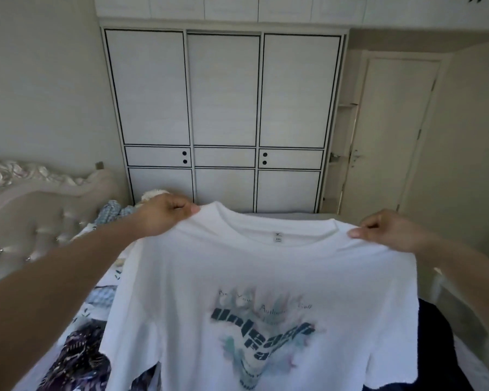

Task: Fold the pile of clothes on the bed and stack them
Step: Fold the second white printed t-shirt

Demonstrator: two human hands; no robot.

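Observation:
A white T-shirt (266, 266) with a dark printed design hangs spread out in the air in front of me, above the bed. My left hand (167, 214) pinches its left shoulder seam next to the collar. My right hand (387, 230) pinches the right shoulder. The neck label faces me and the print shows through the fabric. The shirt hides most of the bed behind it. A dark patterned garment (76, 359) lies on the bed at lower left, and a dark navy garment (435, 342) lies at lower right.
The bed's white sheet (102, 280) shows at left, with blue checked cloth (110, 213) near the tufted headboard (34, 218). A white wardrobe (223, 119) stands beyond the bed and a closed door (390, 131) is at right.

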